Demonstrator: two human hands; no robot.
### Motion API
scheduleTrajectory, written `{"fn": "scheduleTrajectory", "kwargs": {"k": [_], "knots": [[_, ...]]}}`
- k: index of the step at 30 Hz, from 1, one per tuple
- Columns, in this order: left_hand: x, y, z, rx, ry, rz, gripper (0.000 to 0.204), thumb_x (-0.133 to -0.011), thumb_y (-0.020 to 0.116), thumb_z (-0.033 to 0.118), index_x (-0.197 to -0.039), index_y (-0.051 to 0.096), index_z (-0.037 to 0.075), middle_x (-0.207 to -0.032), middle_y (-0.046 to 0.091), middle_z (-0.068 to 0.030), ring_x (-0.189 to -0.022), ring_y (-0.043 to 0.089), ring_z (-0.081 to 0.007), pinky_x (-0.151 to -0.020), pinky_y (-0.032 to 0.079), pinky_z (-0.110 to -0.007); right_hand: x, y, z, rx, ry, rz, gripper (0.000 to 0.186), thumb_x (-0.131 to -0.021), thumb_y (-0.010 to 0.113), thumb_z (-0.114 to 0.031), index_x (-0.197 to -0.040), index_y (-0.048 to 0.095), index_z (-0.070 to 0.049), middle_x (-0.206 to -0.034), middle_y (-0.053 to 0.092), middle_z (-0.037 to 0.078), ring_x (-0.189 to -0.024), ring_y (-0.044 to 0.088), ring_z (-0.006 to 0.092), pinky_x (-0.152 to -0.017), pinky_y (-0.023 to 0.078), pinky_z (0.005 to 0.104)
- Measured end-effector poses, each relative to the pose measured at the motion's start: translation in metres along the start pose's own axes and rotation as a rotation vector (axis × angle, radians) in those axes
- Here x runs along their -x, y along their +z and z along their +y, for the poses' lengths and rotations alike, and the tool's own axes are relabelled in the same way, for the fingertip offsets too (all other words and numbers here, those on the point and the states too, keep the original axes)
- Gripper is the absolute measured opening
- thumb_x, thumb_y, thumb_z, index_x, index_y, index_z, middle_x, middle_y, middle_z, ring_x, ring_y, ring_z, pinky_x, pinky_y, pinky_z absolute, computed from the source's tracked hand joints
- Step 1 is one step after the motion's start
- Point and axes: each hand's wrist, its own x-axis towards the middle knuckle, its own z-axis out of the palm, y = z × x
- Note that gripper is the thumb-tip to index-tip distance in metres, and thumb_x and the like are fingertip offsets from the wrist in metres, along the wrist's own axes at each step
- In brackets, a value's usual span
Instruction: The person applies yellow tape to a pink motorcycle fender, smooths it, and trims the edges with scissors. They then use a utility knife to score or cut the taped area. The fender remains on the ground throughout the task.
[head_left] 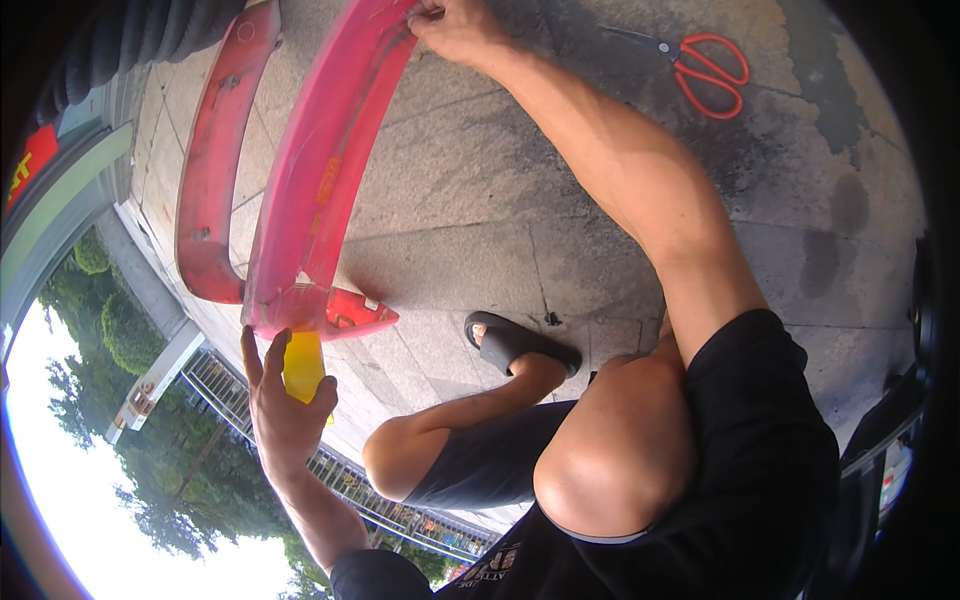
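Note:
A long curved red plastic panel runs from the top middle down to the left of centre. My right hand grips its upper end, with the arm stretched across the picture. At the panel's lower end my left hand holds a yellow object pressed against the underside of the panel's tip. What the yellow object is I cannot tell. My bent knees are below, in dark shorts.
A second red curved panel lies beside the first on the stone pavement. Red-handled scissors lie on the pavement at upper right. My foot in a black sandal rests near the middle. A black tyre is at upper left.

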Motion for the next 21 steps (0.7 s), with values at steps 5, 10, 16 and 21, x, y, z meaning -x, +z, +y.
{"fn": "scheduleTrajectory", "kwargs": {"k": [5,10,16,21], "knots": [[-0.0004,0.0002,-0.0008,0.004,-0.006,-0.007,0.074,-0.068,0.074,0.019,-0.138,0.052,0.006,-0.156,0.026,-0.0305,-0.124,0.055,-0.0473,-0.095,0.051,-0.049,0.0001,-0.0043,-0.0006,0.087,0.015,0.011,0.022,-0.093,0.063,-0.024,-0.107,0.066,-0.007,-0.089,0.073,0.011,-0.071,0.072,0.0194,-0.068,0.055,0.0359],[0.0001,-0.0006,-0.0014,-0.037,0.002,0.001,0.074,-0.068,0.076,0.020,-0.137,0.052,0.006,-0.155,0.028,-0.0306,-0.118,0.059,-0.0476,-0.090,0.054,-0.051,0.0008,-0.0067,0.0015,0.077,-0.009,0.010,0.021,-0.093,0.065,-0.024,-0.104,0.066,-0.006,-0.085,0.073,0.011,-0.074,0.073,0.0198,-0.068,0.055,0.0354],[-0.0001,0.0003,-0.0008,-0.032,0.012,0.024,0.074,-0.068,0.076,0.019,-0.137,0.053,0.006,-0.154,0.029,-0.0307,-0.116,0.059,-0.0477,-0.089,0.054,-0.051,-0.0016,-0.0043,0.0050,0.017,-0.018,0.016,0.019,-0.092,0.066,-0.022,-0.103,0.066,-0.006,-0.084,0.072,0.011,-0.074,0.072,0.0210,-0.066,0.055,0.0349],[-0.0012,0.0012,-0.0013,-0.029,0.030,0.047,0.074,-0.068,0.076,0.019,-0.137,0.053,0.006,-0.154,0.030,-0.0303,-0.115,0.059,-0.0483,-0.088,0.055,-0.050,0.0026,-0.0079,-0.0043,0.198,-0.020,0.030,0.022,-0.094,0.064,-0.026,-0.104,0.067,-0.007,-0.085,0.073,0.011,-0.077,0.072,0.0196,-0.070,0.055,0.0347]]}}
